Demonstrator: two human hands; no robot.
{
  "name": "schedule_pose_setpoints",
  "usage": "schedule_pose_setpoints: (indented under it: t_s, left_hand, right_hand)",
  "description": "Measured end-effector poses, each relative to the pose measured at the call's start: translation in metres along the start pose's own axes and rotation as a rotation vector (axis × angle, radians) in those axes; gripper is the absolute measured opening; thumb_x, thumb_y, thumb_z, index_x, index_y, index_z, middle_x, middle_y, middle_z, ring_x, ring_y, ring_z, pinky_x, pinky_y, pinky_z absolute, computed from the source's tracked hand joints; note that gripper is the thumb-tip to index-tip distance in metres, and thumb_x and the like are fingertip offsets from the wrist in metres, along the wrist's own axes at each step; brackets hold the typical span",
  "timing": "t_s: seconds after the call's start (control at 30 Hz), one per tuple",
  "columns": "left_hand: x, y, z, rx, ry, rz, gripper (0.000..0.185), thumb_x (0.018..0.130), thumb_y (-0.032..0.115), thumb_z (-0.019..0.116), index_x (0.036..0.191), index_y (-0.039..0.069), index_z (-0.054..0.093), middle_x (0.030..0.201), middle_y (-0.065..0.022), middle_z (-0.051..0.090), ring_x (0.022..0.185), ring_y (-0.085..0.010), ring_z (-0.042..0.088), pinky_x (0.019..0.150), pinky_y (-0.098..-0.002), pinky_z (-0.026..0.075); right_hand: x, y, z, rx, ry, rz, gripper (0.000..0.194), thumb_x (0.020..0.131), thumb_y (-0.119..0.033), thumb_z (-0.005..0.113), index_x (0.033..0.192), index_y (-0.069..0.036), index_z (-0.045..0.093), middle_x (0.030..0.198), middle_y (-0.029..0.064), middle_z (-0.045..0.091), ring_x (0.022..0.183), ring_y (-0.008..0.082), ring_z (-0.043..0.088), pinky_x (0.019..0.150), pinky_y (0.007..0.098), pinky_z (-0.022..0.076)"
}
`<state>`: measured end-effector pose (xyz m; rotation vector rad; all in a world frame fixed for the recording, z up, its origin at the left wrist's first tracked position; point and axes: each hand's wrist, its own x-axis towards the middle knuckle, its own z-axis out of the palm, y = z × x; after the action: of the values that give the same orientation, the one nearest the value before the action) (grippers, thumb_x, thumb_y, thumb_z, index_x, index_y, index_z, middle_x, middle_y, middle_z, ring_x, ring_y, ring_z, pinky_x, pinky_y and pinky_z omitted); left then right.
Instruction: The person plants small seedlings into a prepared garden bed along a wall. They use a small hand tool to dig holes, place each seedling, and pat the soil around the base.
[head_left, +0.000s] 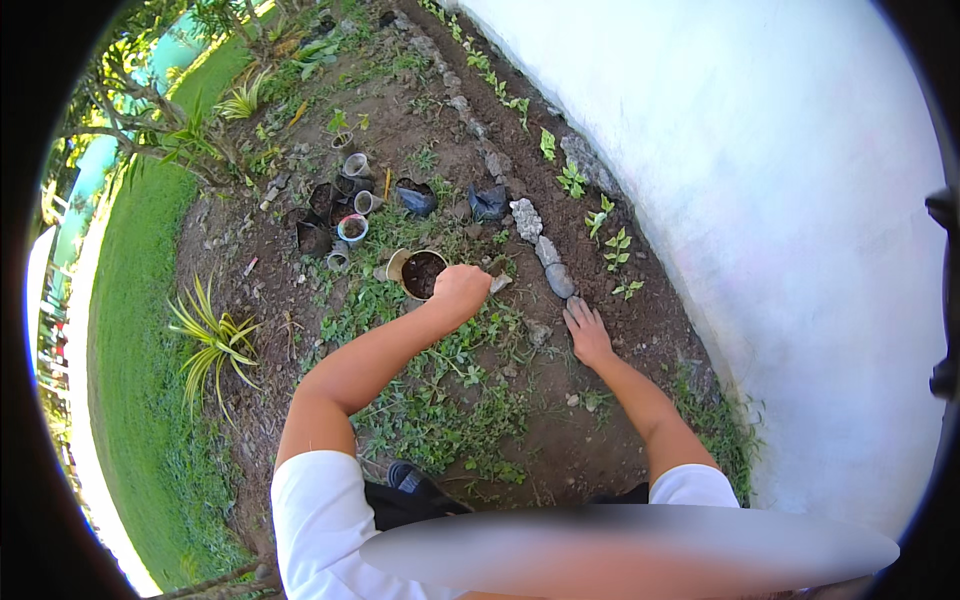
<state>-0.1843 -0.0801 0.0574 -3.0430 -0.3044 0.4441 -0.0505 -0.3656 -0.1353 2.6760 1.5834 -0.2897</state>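
My left hand is curled into a fist at the right rim of a round container of dark soil. A pale grey piece shows just beyond the knuckles; whether it is in the fist or lies on the ground, I cannot tell. My right hand reaches forward with its fingers slightly apart. Its fingertips touch a dark stone at the near end of a stone row, against a smooth grey stone. Leafy seedlings grow in the soil bed to the right of the row.
A white wall borders the bed. Left of the row stand black plastic plant bags and several cups. Low weeds cover the ground before me. A striped-leaf plant and a lawn lie further left.
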Motion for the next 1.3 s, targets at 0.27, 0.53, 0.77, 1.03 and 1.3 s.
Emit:
schedule_pose_setpoints:
  t_s: [0.27, 0.53, 0.77, 1.03, 1.3]
  left_hand:
    - [-0.012, 0.000, -0.031, -0.162, 0.079, -0.291, 0.022, 0.086, 0.030, 0.071, 0.102, 0.017, 0.078, 0.094, -0.0151, 0.074, 0.087, -0.0337, 0.072, 0.075, -0.0458, 0.058]
    - [-0.034, 0.101, -0.018, -0.503, 0.243, -0.309, 0.023, 0.088, 0.034, 0.070, 0.109, 0.028, 0.078, 0.092, -0.0165, 0.073, 0.087, -0.0360, 0.071, 0.079, -0.0469, 0.056]
    - [0.039, 0.170, 0.004, -0.425, 0.163, -0.292, 0.021, 0.090, 0.032, 0.066, 0.105, 0.025, 0.079, 0.094, -0.0145, 0.075, 0.088, -0.0352, 0.072, 0.081, -0.0449, 0.057]
    - [-0.028, 0.185, -0.025, -0.557, 0.028, -0.220, 0.022, 0.092, 0.034, 0.067, 0.109, 0.025, 0.078, 0.091, -0.0148, 0.074, 0.086, -0.0359, 0.071, 0.078, -0.0455, 0.057]
    - [-0.008, 0.254, 0.101, -1.407, -0.143, -0.569, 0.033, 0.092, 0.036, 0.071, 0.117, 0.015, 0.075, 0.078, -0.0135, 0.073, 0.069, -0.0185, 0.070, 0.075, -0.0363, 0.055]
  right_hand:
    - [0.007, 0.038, -0.003, 0.287, 0.122, 0.102, 0.055, 0.098, -0.031, 0.054, 0.148, -0.010, 0.043, 0.154, 0.0091, 0.043, 0.146, 0.0305, 0.032, 0.119, 0.0502, 0.0277]
    - [-0.045, 0.079, -0.030, 0.338, 0.044, 0.094, 0.039, 0.099, -0.032, 0.054, 0.131, -0.011, 0.060, 0.135, 0.0103, 0.059, 0.130, 0.0297, 0.049, 0.106, 0.0474, 0.0408]
    - [-0.088, 0.089, -0.009, 0.169, 0.156, 0.205, 0.026, 0.095, -0.024, 0.059, 0.116, -0.009, 0.065, 0.120, 0.0097, 0.060, 0.119, 0.0302, 0.055, 0.094, 0.0461, 0.0493]
    - [-0.098, 0.163, -0.040, 0.315, -0.166, 0.594, 0.037, 0.086, -0.020, 0.068, 0.121, -0.009, 0.061, 0.123, 0.0149, 0.065, 0.114, 0.0352, 0.063, 0.092, 0.0500, 0.0530]
    - [-0.127, 0.147, -0.012, 0.602, 0.071, 0.410, 0.049, 0.086, -0.014, 0.067, 0.134, -0.013, 0.055, 0.131, 0.0152, 0.062, 0.120, 0.0347, 0.060, 0.098, 0.0494, 0.0508]
